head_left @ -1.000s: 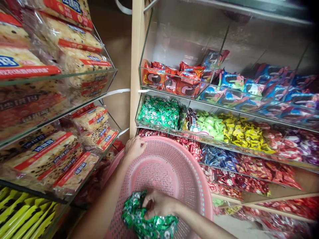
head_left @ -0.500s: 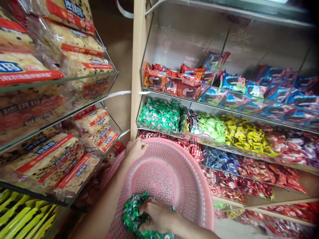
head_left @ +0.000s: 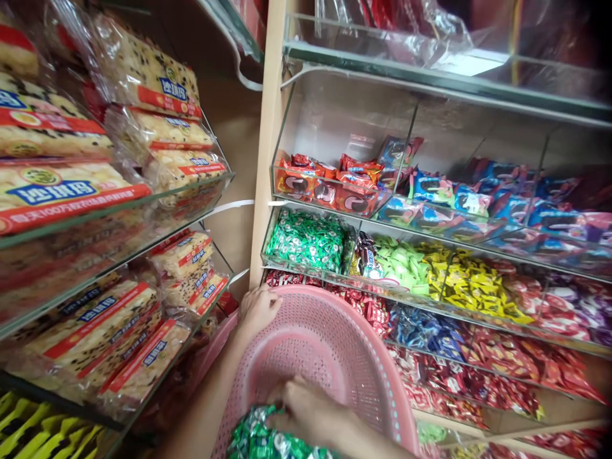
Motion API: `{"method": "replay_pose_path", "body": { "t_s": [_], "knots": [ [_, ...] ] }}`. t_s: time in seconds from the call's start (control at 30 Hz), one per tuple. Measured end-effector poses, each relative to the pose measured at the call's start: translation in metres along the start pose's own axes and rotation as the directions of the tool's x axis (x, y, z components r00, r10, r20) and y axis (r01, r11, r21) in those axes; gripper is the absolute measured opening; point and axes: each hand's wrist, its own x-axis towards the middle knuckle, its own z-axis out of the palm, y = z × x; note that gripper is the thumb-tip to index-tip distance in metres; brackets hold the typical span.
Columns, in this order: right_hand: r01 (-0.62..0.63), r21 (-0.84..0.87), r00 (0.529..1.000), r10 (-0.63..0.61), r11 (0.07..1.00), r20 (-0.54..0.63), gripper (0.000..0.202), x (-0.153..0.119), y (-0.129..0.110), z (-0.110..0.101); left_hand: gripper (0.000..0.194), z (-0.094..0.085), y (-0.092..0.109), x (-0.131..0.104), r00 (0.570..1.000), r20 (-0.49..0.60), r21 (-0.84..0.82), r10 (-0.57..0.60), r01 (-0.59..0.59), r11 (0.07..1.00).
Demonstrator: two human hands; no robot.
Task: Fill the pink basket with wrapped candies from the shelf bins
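My left hand (head_left: pixel 258 309) is closed over the far left rim of a pink plastic basket (head_left: pixel 377 363) with a perforated wall. Inside it, towards me, lies a heap of green-wrapped candies (head_left: pixel 261 437). My right hand (head_left: pixel 306 405) is at the far right side of this heap, fingers curled in against the candies and smeared by motion; its fingertips are partly hidden. Beyond the basket, a glass-fronted shelf compartment (head_left: pixel 268 248) holds a pile of the same kind of green-wrapped candies (head_left: pixel 306 239).
Packaged sesame pastries (head_left: pixel 95 312) fill glass-edged shelves close on the left. A wooden post (head_left: pixel 270 127) stands at the corner. Right of it, glass-divided bins hold yellow-wrapped candies (head_left: pixel 473 280), blue-wrapped candies (head_left: pixel 425 331) and red snack packets (head_left: pixel 354 191). A glass shelf edge (head_left: pixel 430 83) runs overhead.
The camera view has tilted up, so shelves and basket sit lower in the picture. My right hand has lifted slightly within the basket relative to the heap. My left hand stays on the rim.
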Motion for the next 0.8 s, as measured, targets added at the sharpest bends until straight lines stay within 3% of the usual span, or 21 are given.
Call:
{"method": "replay_pose_path", "body": {
  "t_s": [0.07,0.13,0.2,0.33,0.4,0.5,0.63,0.8],
  "knots": [
    [0.031,-0.046,0.989,-0.037,0.998,-0.146,0.017,0.006,-0.009,-0.043,0.036,-0.001,0.0,0.0,1.0,-0.001,-0.003,0.001,-0.001,1.0],
    [0.082,-0.08,0.942,-0.103,0.993,-0.319,0.019,0.016,-0.014,-0.088,0.035,-0.001,0.0,0.0,1.0,-0.004,-0.007,0.009,-0.01,1.0],
    [0.077,-0.099,0.858,-0.116,0.992,-0.5,0.021,0.031,-0.012,-0.128,0.034,0.0,-0.002,0.0,1.0,-0.004,-0.007,0.014,-0.014,1.0],
    [-0.152,-0.137,0.641,-0.008,0.979,-0.767,0.025,0.076,0.005,-0.18,0.038,0.004,-0.006,0.0,0.998,-0.057,-0.01,0.037,-0.038,0.999],
    [-0.274,-0.135,0.593,0.057,0.952,-0.803,0.036,0.099,0.014,-0.189,0.038,0.006,-0.007,0.001,0.996,-0.076,-0.014,0.046,-0.048,0.999],
    [-0.396,-0.073,0.584,0.19,0.915,-0.789,0.053,0.123,0.021,-0.188,0.037,0.007,-0.009,0.002,0.996,-0.076,-0.018,0.052,-0.053,0.998],
    [-0.426,-0.008,0.579,0.266,0.905,-0.771,0.062,0.134,0.023,-0.18,0.037,0.006,-0.008,0.002,0.996,-0.078,-0.029,0.041,-0.044,0.999],
    [-0.444,0.02,0.586,0.307,0.896,-0.75,0.057,0.134,0.026,-0.178,0.038,0.007,-0.008,0.001,0.998,-0.064,-0.047,0.015,-0.018,0.999]
  ]
}}
